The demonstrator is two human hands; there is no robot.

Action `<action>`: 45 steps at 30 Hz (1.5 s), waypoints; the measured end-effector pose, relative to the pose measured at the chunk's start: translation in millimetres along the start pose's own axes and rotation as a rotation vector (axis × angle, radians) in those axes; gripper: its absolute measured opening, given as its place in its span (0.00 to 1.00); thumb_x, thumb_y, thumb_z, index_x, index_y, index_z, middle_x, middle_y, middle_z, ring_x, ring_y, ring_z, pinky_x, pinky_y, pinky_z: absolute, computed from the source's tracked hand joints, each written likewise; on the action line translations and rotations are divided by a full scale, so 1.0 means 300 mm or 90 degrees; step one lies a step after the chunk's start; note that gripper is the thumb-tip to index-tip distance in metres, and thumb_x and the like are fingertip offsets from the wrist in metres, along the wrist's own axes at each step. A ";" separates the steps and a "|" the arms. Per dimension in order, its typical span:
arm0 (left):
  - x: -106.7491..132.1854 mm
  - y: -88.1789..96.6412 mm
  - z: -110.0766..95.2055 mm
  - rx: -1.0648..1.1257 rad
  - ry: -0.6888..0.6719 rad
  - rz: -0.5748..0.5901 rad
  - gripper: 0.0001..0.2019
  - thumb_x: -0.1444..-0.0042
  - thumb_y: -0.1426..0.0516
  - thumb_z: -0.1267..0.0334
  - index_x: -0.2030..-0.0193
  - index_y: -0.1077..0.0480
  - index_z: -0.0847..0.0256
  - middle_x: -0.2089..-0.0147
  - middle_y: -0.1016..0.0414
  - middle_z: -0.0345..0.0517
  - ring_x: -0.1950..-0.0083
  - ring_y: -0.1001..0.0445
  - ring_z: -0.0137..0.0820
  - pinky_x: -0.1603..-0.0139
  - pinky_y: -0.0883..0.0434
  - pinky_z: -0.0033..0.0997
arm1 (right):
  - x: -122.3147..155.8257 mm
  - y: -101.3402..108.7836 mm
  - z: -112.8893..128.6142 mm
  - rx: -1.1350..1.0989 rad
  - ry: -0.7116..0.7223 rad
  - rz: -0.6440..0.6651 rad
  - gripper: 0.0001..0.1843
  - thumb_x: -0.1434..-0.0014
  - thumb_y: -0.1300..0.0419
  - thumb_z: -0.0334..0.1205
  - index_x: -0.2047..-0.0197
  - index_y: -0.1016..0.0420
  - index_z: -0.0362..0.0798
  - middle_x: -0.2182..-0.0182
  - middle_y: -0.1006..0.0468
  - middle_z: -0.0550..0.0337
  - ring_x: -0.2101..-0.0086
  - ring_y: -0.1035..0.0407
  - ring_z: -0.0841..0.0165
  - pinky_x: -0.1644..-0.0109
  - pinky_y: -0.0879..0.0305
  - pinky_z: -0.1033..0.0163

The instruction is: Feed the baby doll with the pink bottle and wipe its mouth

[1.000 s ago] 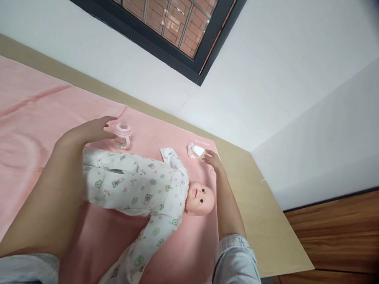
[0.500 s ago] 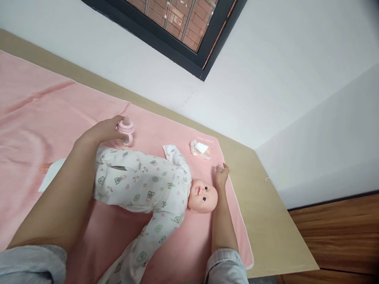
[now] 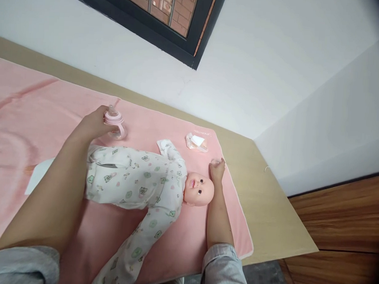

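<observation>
My left hand point(image 3: 95, 123) is closed around a pink baby bottle point(image 3: 114, 118) with a clear teat and side handles, upright above the far side of the doll's lower body. A bald baby doll point(image 3: 200, 192) in a white printed romper point(image 3: 134, 173) lies on its back, head toward the right. Beyond its head, my right hand point(image 3: 218, 171) is curled around a small clear cap point(image 3: 215, 161), low over the pink blanket point(image 3: 175, 254). The fingers partly hide the cap. My left forearm covers the lower end of the romper.
A small clear packet with a white label point(image 3: 197, 141) lies beyond the doll. A white sheet point(image 3: 39, 175) shows left of my left forearm. The tan tabletop point(image 3: 262, 212) extends past the blanket to the wall point(image 3: 235, 89), below a dark-framed window point(image 3: 168, 42).
The whole view has shifted, so the table and doll sit farther left in the picture. Both hands keep hold of the bottle and the cap; the doll stays in place.
</observation>
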State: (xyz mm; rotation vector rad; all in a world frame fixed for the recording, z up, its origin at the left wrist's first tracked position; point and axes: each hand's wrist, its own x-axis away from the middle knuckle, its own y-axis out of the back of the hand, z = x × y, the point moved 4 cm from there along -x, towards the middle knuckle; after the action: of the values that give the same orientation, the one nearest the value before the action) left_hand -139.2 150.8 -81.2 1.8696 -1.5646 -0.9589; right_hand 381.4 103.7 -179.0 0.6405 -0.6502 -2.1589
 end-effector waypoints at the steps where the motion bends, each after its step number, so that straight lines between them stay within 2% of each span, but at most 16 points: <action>1: 0.004 0.005 -0.020 0.055 -0.014 -0.017 0.36 0.46 0.40 0.53 0.36 0.41 0.74 0.48 0.29 0.50 0.53 0.31 0.35 0.52 0.31 0.38 | 0.000 0.001 -0.004 -0.013 -0.010 0.002 0.44 0.52 0.40 0.40 0.34 0.47 0.36 0.41 0.33 0.36 0.41 0.38 0.51 0.35 0.44 0.49; 4: 0.030 0.012 -0.116 0.233 -0.076 -0.044 0.38 0.50 0.36 0.58 0.35 0.41 0.72 0.46 0.29 0.49 0.50 0.30 0.35 0.47 0.31 0.39 | -0.001 0.014 -0.003 -0.085 -0.038 0.003 0.45 0.50 0.40 0.43 0.33 0.49 0.36 0.43 0.31 0.35 0.43 0.34 0.54 0.37 0.41 0.50; 6: 0.057 0.006 -0.193 0.308 -0.105 -0.047 0.39 0.50 0.36 0.61 0.33 0.42 0.70 0.44 0.29 0.50 0.48 0.29 0.36 0.45 0.31 0.39 | -0.003 0.036 0.029 -0.141 -0.033 0.002 0.43 0.49 0.40 0.47 0.34 0.48 0.38 0.44 0.29 0.38 0.46 0.32 0.57 0.39 0.38 0.51; 8: 0.089 -0.010 -0.270 0.332 -0.120 -0.037 0.39 0.49 0.37 0.62 0.32 0.43 0.68 0.43 0.30 0.52 0.47 0.29 0.38 0.44 0.31 0.40 | -0.001 0.072 0.097 -0.210 0.002 0.005 0.40 0.50 0.38 0.48 0.37 0.43 0.42 0.45 0.28 0.43 0.49 0.30 0.61 0.41 0.36 0.53; 11: 0.146 -0.042 -0.375 0.315 -0.156 -0.010 0.36 0.46 0.40 0.62 0.31 0.45 0.65 0.43 0.31 0.52 0.44 0.29 0.40 0.42 0.32 0.42 | 0.035 0.145 0.256 -0.341 0.086 0.033 0.38 0.52 0.35 0.49 0.40 0.39 0.46 0.44 0.30 0.47 0.50 0.29 0.65 0.42 0.34 0.56; 14: 0.213 -0.073 -0.468 0.276 -0.198 0.016 0.37 0.49 0.40 0.61 0.32 0.45 0.58 0.45 0.30 0.48 0.42 0.30 0.41 0.39 0.35 0.44 | 0.136 0.217 0.439 -0.453 0.191 0.102 0.40 0.50 0.35 0.50 0.38 0.42 0.49 0.43 0.30 0.49 0.47 0.31 0.65 0.41 0.34 0.56; 16: 0.266 -0.089 -0.528 0.245 -0.230 0.036 0.38 0.52 0.39 0.62 0.33 0.44 0.55 0.45 0.29 0.46 0.42 0.30 0.43 0.41 0.34 0.42 | 0.231 0.258 0.546 -0.479 0.261 0.142 0.39 0.46 0.37 0.51 0.35 0.46 0.53 0.42 0.31 0.50 0.46 0.31 0.65 0.38 0.36 0.54; 18: 0.324 -0.100 -0.585 0.201 -0.266 0.054 0.37 0.53 0.40 0.62 0.34 0.43 0.54 0.45 0.29 0.46 0.42 0.30 0.44 0.43 0.34 0.42 | 0.325 0.288 0.624 -0.494 0.305 0.171 0.39 0.42 0.39 0.51 0.33 0.50 0.55 0.41 0.32 0.51 0.44 0.33 0.65 0.36 0.38 0.53; 21: 0.402 -0.108 -0.652 0.128 -0.309 0.061 0.36 0.53 0.42 0.63 0.35 0.43 0.55 0.47 0.28 0.47 0.43 0.30 0.46 0.41 0.38 0.45 | 0.429 0.309 0.690 -0.502 0.338 0.213 0.38 0.40 0.40 0.50 0.32 0.52 0.57 0.38 0.35 0.52 0.42 0.35 0.65 0.35 0.38 0.52; 24: 0.449 -0.111 -0.682 0.102 -0.330 0.058 0.34 0.52 0.42 0.62 0.35 0.43 0.55 0.48 0.27 0.46 0.45 0.30 0.46 0.41 0.40 0.47 | 0.480 0.306 0.713 -0.462 0.372 0.247 0.35 0.41 0.40 0.48 0.33 0.47 0.58 0.36 0.39 0.55 0.39 0.38 0.64 0.35 0.38 0.52; 27: 0.466 -0.111 -0.685 0.108 -0.345 0.042 0.33 0.49 0.42 0.58 0.35 0.44 0.55 0.48 0.27 0.47 0.46 0.30 0.45 0.42 0.41 0.47 | 0.502 0.287 0.718 -0.403 0.412 0.289 0.33 0.41 0.39 0.47 0.34 0.43 0.59 0.36 0.39 0.57 0.38 0.41 0.64 0.34 0.39 0.51; 32: 0.470 -0.116 -0.676 0.110 -0.388 -0.002 0.33 0.46 0.42 0.56 0.34 0.47 0.57 0.44 0.28 0.50 0.44 0.30 0.44 0.44 0.43 0.46 | 0.515 0.251 0.714 -0.396 0.396 0.325 0.45 0.46 0.35 0.46 0.30 0.52 0.59 0.32 0.45 0.55 0.36 0.43 0.62 0.39 0.32 0.53; 36: 0.474 -0.137 -0.669 0.078 -0.416 -0.060 0.33 0.44 0.43 0.57 0.33 0.48 0.57 0.46 0.28 0.52 0.45 0.29 0.44 0.43 0.43 0.46 | 0.519 0.245 0.715 -0.404 0.391 0.305 0.49 0.47 0.34 0.44 0.29 0.57 0.59 0.30 0.51 0.55 0.36 0.45 0.61 0.40 0.31 0.54; 40: 0.479 -0.161 -0.670 0.060 -0.437 -0.073 0.34 0.41 0.44 0.54 0.32 0.51 0.59 0.43 0.30 0.53 0.43 0.32 0.46 0.43 0.39 0.46 | 0.505 0.260 0.715 -0.391 0.390 0.284 0.50 0.46 0.36 0.43 0.28 0.61 0.58 0.32 0.46 0.53 0.38 0.42 0.62 0.39 0.33 0.54; 43: 0.497 -0.158 -0.669 0.077 -0.432 -0.063 0.36 0.39 0.44 0.49 0.30 0.55 0.57 0.38 0.34 0.53 0.40 0.35 0.46 0.41 0.38 0.46 | 0.448 0.284 0.691 -0.398 0.366 0.237 0.51 0.45 0.37 0.44 0.28 0.64 0.57 0.34 0.43 0.51 0.41 0.37 0.63 0.40 0.33 0.54; 45: 0.523 -0.149 -0.661 0.103 -0.416 -0.055 0.33 0.37 0.45 0.49 0.30 0.53 0.55 0.39 0.33 0.51 0.39 0.35 0.45 0.41 0.36 0.46 | 0.377 0.301 0.653 -0.392 0.349 0.170 0.51 0.45 0.37 0.44 0.28 0.65 0.57 0.34 0.43 0.50 0.41 0.37 0.63 0.40 0.34 0.54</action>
State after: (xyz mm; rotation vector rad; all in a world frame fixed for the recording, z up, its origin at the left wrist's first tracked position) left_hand 57.2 -4.2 -22.6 1.8405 -1.9792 -1.6440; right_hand 242.1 10.0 -2.8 0.7059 0.2116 -1.6870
